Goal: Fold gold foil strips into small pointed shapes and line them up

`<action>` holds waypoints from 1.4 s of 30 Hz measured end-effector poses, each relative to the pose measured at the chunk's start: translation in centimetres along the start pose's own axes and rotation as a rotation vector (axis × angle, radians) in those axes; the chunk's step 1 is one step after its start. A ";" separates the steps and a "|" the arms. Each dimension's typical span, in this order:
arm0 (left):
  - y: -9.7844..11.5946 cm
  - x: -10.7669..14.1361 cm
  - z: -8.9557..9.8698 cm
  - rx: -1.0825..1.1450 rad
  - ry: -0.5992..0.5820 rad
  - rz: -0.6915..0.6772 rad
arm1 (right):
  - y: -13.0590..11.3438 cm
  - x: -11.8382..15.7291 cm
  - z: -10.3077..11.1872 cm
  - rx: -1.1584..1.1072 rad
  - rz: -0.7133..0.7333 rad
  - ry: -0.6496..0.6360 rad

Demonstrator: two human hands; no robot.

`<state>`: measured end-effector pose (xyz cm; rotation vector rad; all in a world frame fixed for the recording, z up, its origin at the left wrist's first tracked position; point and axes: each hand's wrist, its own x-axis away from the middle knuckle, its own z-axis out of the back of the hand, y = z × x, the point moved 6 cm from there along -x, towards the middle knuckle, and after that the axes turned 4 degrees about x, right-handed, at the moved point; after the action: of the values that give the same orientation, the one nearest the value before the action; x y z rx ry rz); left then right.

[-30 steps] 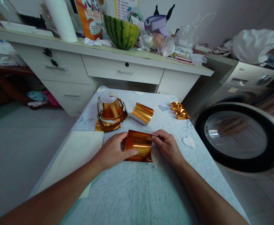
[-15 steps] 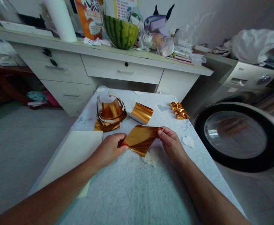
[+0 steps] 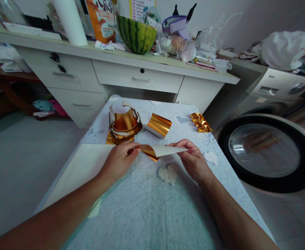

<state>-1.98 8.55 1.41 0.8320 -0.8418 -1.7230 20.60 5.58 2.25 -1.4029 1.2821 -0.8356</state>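
A sheet of gold foil paper [image 3: 165, 150] is stretched between my hands, just above the table. Most of its pale back shows, with a gold part curling near the left. My left hand [image 3: 121, 158] pinches its left end between thumb and fingers. At the right end, my right hand [image 3: 192, 158] is closed on the sheet. Beyond them lie a curved piece of gold paper [image 3: 159, 125] and a loose coil of gold paper strips [image 3: 126, 125]. Folded gold paper pieces [image 3: 201, 122] sit in a row at the far right.
White paper [image 3: 81, 166] lies along the left side of the cloth-covered table [image 3: 152, 208]. A counter behind holds a cut watermelon [image 3: 136, 34], a white roll [image 3: 70, 21] and plastic bags. On the right, the open door of a washing machine [image 3: 264, 149] stands close to the table.
The sheet has been tilted so its pale back now shows instead of its gold face. My right hand has turned and shifted slightly right; my left hand stays on its end.
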 end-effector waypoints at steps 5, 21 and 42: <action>-1.0 -0.2 -0.4 0.136 -0.002 0.080 | -0.5 0.1 -0.1 0.033 0.006 -0.026; -1.8 0.0 -1.5 0.168 -0.066 0.188 | -0.4 1.1 -1.9 0.553 0.032 -0.434; -0.4 0.3 -1.6 -0.056 -0.175 0.027 | -0.7 2.1 -2.6 0.878 0.051 -0.662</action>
<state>-0.92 8.09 0.19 0.6362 -0.9132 -1.8055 18.73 2.92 3.26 -0.8008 0.3435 -0.6782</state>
